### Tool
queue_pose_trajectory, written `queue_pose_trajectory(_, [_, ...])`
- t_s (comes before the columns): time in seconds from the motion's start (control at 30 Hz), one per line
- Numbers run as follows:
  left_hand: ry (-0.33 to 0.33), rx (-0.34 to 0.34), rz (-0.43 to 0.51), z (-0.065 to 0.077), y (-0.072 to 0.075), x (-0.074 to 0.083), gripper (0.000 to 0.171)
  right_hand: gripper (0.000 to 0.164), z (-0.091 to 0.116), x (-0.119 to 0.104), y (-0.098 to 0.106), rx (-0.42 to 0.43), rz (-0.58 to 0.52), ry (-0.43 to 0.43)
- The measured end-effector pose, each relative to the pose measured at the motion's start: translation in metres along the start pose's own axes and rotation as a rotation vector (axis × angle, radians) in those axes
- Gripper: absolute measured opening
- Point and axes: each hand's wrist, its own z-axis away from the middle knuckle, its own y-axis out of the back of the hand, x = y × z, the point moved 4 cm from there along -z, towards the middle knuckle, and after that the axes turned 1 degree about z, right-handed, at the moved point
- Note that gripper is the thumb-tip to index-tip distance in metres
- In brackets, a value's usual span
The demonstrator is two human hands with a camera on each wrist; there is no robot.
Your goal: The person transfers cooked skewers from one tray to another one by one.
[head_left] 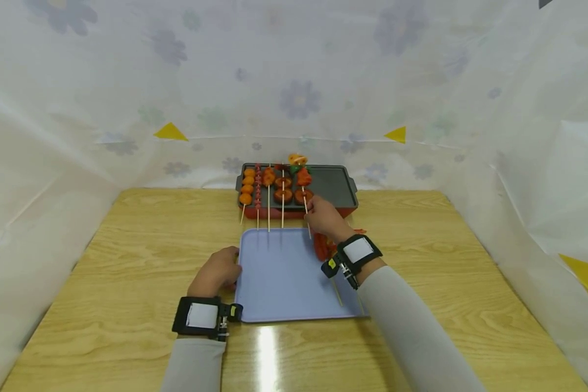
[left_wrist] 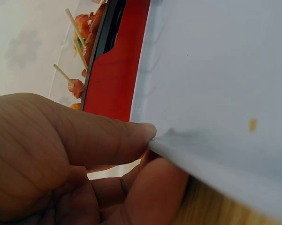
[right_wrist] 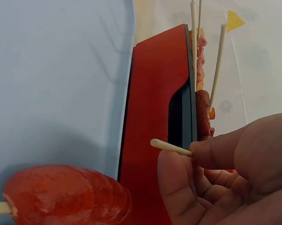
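My right hand [head_left: 325,218] pinches the bare stick of a skewer [head_left: 304,177] with red, green and yellow pieces, which lies over the right side of the food on the grill [head_left: 330,185]. In the right wrist view, the stick's end [right_wrist: 166,146] pokes out between thumb and finger. My left hand [head_left: 218,269] grips the left edge of a pale blue tray [head_left: 279,277], thumb on top of the rim and fingers beneath. A red sausage skewer [right_wrist: 61,192] lies on the tray's right side, partly hidden by my right arm in the head view.
On the grill's left are an orange ball skewer [head_left: 246,188], a thin pink skewer [head_left: 257,188] and more skewers, with sticks overhanging the front. Its dark right part shows bare. A wooden table [head_left: 142,272] lies beneath; flowered white sheeting [head_left: 299,65] surrounds it.
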Motion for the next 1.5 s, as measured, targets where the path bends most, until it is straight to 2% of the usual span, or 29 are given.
queue_pose_trajectory(0.27, [-0.024, 0.001, 0.001, 0.001, -0.005, 0.0, 0.055, 0.008, 0.004, 0.001, 0.002, -0.023, -0.049, -0.021])
queue_pose_trajectory(0.47, [-0.034, -0.006, -0.003, 0.001, -0.007, 0.002, 0.054, 0.01, 0.018, -0.002, 0.005, 0.025, -0.115, 0.017])
queue_pose_trajectory(0.67, [-0.046, -0.011, 0.019, 0.002, -0.005, 0.005, 0.053, 0.01, 0.039, -0.009, 0.013, 0.091, -0.01, 0.09])
queue_pose_trajectory(0.9, [-0.041, -0.022, 0.022, 0.002, -0.004, 0.003, 0.053, 0.012, 0.066, -0.009, 0.014, 0.096, 0.068, 0.097])
queue_pose_trajectory(1.1, [-0.04, -0.029, 0.023, -0.001, -0.004, 0.003, 0.054, 0.01, 0.089, 0.0, 0.007, 0.059, 0.05, 0.116])
queue_pose_trajectory(1.23, [-0.045, -0.03, 0.022, -0.001, -0.004, 0.002, 0.054, 0.009, 0.104, 0.005, -0.002, 0.04, 0.029, 0.1])
queue_pose_trajectory(1.5, [-0.043, -0.039, 0.021, 0.002, 0.001, 0.001, 0.054, 0.01, 0.12, 0.015, -0.024, 0.004, -0.013, 0.073])
